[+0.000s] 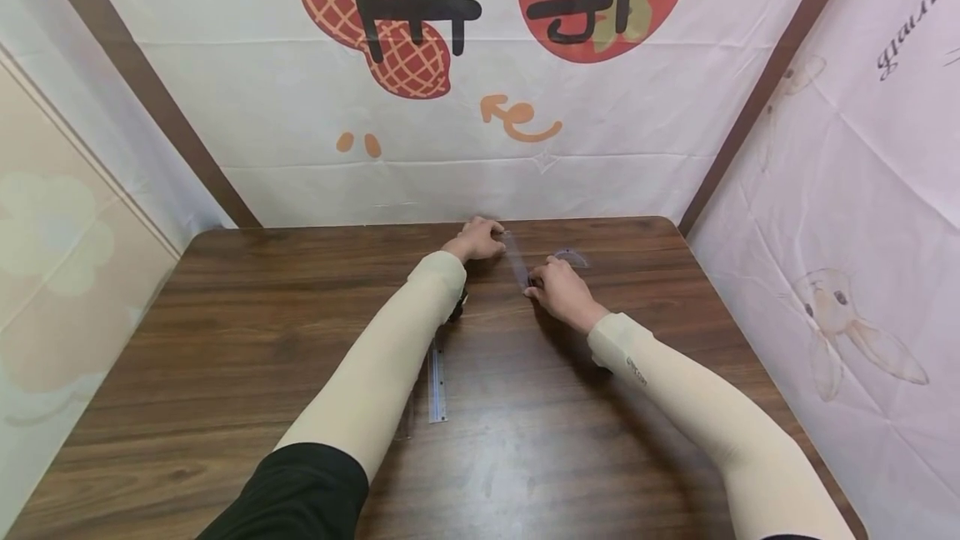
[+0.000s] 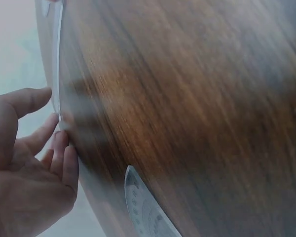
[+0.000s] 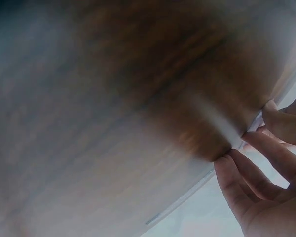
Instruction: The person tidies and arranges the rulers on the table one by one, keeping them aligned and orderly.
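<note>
A clear straight ruler (image 1: 516, 261) lies near the far edge of the table, slanting between the two hands. My left hand (image 1: 480, 240) holds its far end; in the left wrist view the thumb and index fingertip (image 2: 53, 119) are at the ruler's edge (image 2: 58, 59). My right hand (image 1: 564, 293) pinches the near end, its thumb (image 3: 272, 109) and fingertips low against the tabletop. Just beyond the right hand lies a clear protractor (image 1: 572, 257), partly covered by the fingers.
A second clear ruler (image 1: 437, 386) lies beside the left forearm, which hides part of it. The left wrist view shows a clear template with round holes (image 2: 149, 212) on the wooden table (image 1: 510, 457). A printed cloth wall (image 1: 465, 190) rises behind the table.
</note>
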{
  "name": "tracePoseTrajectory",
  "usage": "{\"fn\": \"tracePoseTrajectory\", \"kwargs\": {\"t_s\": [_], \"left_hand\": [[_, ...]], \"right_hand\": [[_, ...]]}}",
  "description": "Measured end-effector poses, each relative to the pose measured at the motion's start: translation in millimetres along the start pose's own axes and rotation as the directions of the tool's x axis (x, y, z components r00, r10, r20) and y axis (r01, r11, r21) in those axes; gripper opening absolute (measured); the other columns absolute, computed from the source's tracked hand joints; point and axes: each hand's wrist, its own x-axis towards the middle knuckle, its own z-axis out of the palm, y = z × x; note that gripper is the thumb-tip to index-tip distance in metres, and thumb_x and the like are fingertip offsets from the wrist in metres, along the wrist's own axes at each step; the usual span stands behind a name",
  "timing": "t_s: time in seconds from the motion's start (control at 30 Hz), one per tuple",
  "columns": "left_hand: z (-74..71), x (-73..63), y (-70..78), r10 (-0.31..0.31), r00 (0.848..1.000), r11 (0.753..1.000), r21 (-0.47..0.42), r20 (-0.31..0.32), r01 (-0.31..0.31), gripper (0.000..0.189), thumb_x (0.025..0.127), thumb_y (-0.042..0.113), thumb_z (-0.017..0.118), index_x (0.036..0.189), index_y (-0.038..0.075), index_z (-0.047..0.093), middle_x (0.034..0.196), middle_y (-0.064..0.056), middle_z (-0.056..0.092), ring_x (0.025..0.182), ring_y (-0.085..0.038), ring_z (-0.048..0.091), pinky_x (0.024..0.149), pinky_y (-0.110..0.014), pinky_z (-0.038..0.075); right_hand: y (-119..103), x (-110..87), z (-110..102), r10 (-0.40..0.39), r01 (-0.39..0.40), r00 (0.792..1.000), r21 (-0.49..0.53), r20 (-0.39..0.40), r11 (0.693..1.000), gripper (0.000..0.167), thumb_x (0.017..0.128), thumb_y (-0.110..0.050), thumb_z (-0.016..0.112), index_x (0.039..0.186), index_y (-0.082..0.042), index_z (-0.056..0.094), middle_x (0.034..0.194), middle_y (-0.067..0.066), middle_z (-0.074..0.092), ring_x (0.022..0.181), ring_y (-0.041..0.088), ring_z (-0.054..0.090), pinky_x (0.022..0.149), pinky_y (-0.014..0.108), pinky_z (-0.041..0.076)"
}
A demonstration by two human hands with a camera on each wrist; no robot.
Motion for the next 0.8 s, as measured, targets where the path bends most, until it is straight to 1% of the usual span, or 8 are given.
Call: {"fn": "tracePoseTrajectory", "kwargs": {"t_s": [0.07,0.17,0.23,0.4,0.47,0.57,0.63,0.8], "left_hand": [[-0.7,1.1,-1.8,-0.005,1.000,1.000,-0.022,0.006,0.006,0.051,0.112,0.026,0.054,0.161,0.011,0.049,0.168,-0.020,0.028,0.156,-0.040,0.023,0.124,-0.054,0.030],[-2.4,-1.0,-2.9,0.002,1.000,0.998,-0.055,-0.002,-0.003,0.051,0.110,0.024,0.060,0.158,0.008,0.051,0.165,-0.021,0.030,0.153,-0.041,0.026,0.121,-0.053,0.034],[-2.0,1.5,-4.3,-0.002,1.000,0.998,-0.063,0.002,0.002,0.053,0.108,0.022,0.064,0.157,0.008,0.051,0.164,-0.021,0.032,0.152,-0.040,0.028,0.121,-0.053,0.035],[4.0,16.1,-7.9,-0.055,0.998,0.996,-0.071,0.016,0.056,0.061,0.103,0.020,0.074,0.157,0.010,0.048,0.161,-0.017,0.036,0.151,-0.038,0.030,0.122,-0.049,0.035],[4.8,16.3,-7.1,-0.069,0.998,0.994,-0.087,0.007,0.069,0.064,0.101,0.020,0.077,0.156,0.009,0.047,0.160,-0.017,0.038,0.151,-0.037,0.030,0.122,-0.048,0.035],[4.8,10.9,-3.4,-0.073,0.997,0.990,-0.124,-0.003,0.072,0.066,0.101,0.020,0.078,0.154,0.008,0.042,0.161,-0.016,0.040,0.151,-0.036,0.029,0.122,-0.047,0.035],[4.2,4.8,0.2,-0.060,0.998,0.986,-0.160,-0.020,0.056,0.066,0.100,0.018,0.078,0.153,0.008,0.040,0.160,-0.014,0.045,0.150,-0.036,0.030,0.121,-0.045,0.035],[3.5,-10.2,5.2,0.004,0.998,0.970,-0.241,-0.068,-0.021,0.065,0.099,0.012,0.079,0.150,0.005,0.039,0.152,-0.014,0.059,0.146,-0.038,0.033,0.119,-0.045,0.036]], "right_hand": [[0,-0.5,0,-0.002,0.002,1.000,-0.003,0.007,1.000,0.031,0.102,-0.022,0.077,0.124,0.000,0.078,0.106,0.014,0.067,0.098,0.030,0.064,0.084,0.043,0.056],[-1,-0.7,-2,-0.005,0.006,1.000,-0.008,0.014,1.000,0.032,0.102,-0.021,0.077,0.126,0.000,0.077,0.105,0.015,0.066,0.097,0.030,0.064,0.083,0.043,0.056],[-1,-1.2,-2,-0.006,0.006,1.000,-0.012,0.016,1.000,0.033,0.102,-0.021,0.077,0.127,0.001,0.077,0.105,0.015,0.066,0.097,0.030,0.064,0.083,0.043,0.056],[-2,-4.1,-1,0.018,-0.018,1.000,-0.001,0.026,1.000,0.031,0.103,-0.020,0.077,0.126,-0.001,0.077,0.109,0.015,0.065,0.099,0.031,0.063,0.083,0.045,0.057],[-2,-5.3,0,0.027,-0.027,0.999,0.001,0.032,1.000,0.029,0.103,-0.020,0.076,0.126,-0.002,0.076,0.111,0.014,0.064,0.102,0.031,0.062,0.084,0.046,0.057],[-2,-6.0,0,0.034,-0.034,0.999,0.003,0.035,0.999,0.029,0.103,-0.019,0.076,0.127,-0.002,0.075,0.114,0.014,0.063,0.106,0.032,0.062,0.087,0.047,0.057],[-2,-5.7,0,0.038,-0.038,0.999,0.010,0.036,0.999,0.031,0.103,-0.019,0.075,0.129,-0.002,0.074,0.117,0.015,0.064,0.110,0.034,0.061,0.089,0.048,0.057],[0,-4.9,-1,0.049,-0.050,0.998,0.039,0.044,0.998,0.035,0.103,-0.017,0.076,0.133,0.000,0.072,0.125,0.018,0.064,0.117,0.037,0.061,0.096,0.049,0.056]]}}
